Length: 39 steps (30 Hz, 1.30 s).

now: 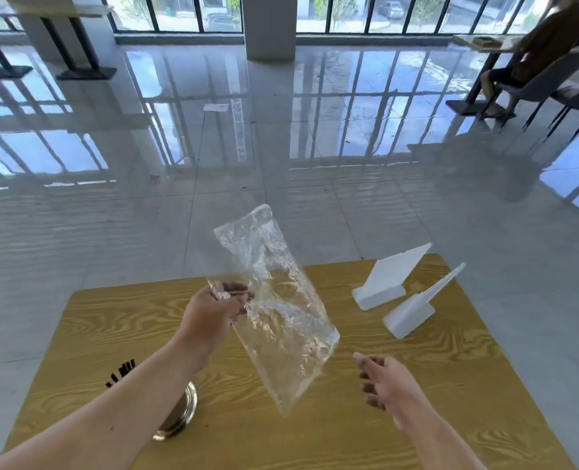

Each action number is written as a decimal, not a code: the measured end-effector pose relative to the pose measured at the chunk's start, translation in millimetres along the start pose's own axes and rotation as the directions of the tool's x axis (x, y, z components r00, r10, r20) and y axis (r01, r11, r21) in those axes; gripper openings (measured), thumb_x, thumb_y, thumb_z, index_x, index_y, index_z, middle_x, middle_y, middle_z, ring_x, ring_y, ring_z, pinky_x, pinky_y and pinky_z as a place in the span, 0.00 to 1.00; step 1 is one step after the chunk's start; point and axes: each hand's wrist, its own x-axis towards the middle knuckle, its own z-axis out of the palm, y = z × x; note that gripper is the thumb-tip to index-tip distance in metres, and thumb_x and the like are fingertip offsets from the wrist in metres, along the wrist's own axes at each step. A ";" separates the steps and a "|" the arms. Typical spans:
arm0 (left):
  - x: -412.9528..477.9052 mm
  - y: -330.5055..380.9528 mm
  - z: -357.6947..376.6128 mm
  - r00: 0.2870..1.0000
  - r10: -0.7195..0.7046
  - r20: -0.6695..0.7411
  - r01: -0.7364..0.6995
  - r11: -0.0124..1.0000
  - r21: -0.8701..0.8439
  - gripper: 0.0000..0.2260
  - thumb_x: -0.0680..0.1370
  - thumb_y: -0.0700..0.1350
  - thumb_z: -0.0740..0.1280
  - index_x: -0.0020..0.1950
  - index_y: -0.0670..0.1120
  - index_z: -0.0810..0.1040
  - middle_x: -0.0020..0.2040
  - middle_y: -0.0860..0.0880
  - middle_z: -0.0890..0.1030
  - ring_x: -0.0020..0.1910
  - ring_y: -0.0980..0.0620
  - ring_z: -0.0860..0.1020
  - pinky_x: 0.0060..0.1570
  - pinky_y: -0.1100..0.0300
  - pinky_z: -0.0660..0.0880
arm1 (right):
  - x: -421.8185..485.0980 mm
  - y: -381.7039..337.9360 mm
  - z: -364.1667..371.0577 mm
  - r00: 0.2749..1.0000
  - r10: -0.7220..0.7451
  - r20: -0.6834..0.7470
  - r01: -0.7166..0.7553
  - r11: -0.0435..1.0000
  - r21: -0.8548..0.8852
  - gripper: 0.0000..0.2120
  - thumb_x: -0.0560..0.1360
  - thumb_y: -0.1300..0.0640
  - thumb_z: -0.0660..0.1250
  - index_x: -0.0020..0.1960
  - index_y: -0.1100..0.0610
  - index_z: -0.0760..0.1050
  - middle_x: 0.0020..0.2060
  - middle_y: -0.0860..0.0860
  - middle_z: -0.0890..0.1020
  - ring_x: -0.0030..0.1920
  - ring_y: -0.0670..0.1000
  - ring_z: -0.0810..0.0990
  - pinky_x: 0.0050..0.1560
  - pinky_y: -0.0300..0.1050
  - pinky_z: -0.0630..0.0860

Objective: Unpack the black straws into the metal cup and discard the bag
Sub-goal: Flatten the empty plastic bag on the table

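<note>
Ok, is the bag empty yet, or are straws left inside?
Empty: the clear bag shows only table through it, and the black straws stick up by the metal cup.

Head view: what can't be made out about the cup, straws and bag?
All in the head view:
- metal cup: the left forearm covers all but its lower part.
- black straws: only tips show above that forearm; count unclear.
- left hand: fingers blurred behind the clear bag it holds.

Straws (pixel 122 370) stand in cup (pixel 180 416) left of bag (pixel 281 317)
</note>
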 end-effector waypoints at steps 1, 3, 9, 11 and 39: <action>1.6 3.8 -0.9 0.999 0.022 0.028 -0.023 0.999 0.024 0.05 0.79 0.38 0.71 0.53 0.46 0.85 0.49 0.48 0.89 0.52 0.45 0.87 0.56 0.48 0.81 | 4.6 -1.0 -3.8 0.998 -0.047 -0.029 0.043 0.993 -0.112 0.28 0.75 0.39 0.77 0.63 0.58 0.76 0.53 0.55 0.84 0.46 0.52 0.83 0.45 0.50 0.80; 4.2 13.9 -2.0 0.993 0.048 0.104 -0.053 0.998 0.044 0.05 0.79 0.34 0.71 0.53 0.42 0.84 0.49 0.44 0.89 0.52 0.42 0.86 0.58 0.48 0.81 | 12.2 -9.1 -9.2 0.982 -0.188 -0.016 0.178 0.950 -0.257 0.31 0.74 0.35 0.76 0.67 0.52 0.72 0.55 0.50 0.82 0.51 0.49 0.83 0.48 0.46 0.80; -0.3 59.4 -10.4 0.918 0.088 0.386 -0.108 0.994 0.031 0.07 0.78 0.28 0.70 0.48 0.40 0.82 0.45 0.39 0.87 0.44 0.49 0.85 0.47 0.59 0.83 | 20.4 -69.4 2.3 0.877 -0.425 0.225 0.473 0.847 -0.242 0.40 0.73 0.37 0.78 0.78 0.49 0.67 0.70 0.49 0.76 0.69 0.53 0.77 0.70 0.60 0.78; -5.6 74.7 -16.2 0.880 0.082 0.469 -0.079 0.997 -0.026 0.07 0.76 0.32 0.73 0.46 0.43 0.84 0.47 0.36 0.86 0.44 0.48 0.86 0.48 0.58 0.82 | 18.0 -93.2 6.6 0.847 -0.437 0.303 0.482 0.871 -0.090 0.45 0.70 0.38 0.81 0.80 0.51 0.65 0.72 0.51 0.74 0.73 0.53 0.74 0.72 0.58 0.76; 14.4 -9.6 33.0 0.931 -0.247 0.268 0.307 0.928 -0.211 0.16 0.83 0.33 0.63 0.43 0.45 0.86 0.36 0.42 0.80 0.28 0.52 0.73 0.27 0.60 0.70 | 25.6 -77.9 -16.7 0.916 -0.287 0.281 0.131 0.875 0.467 0.19 0.84 0.70 0.61 0.43 0.56 0.84 0.31 0.55 0.73 0.23 0.49 0.73 0.22 0.42 0.69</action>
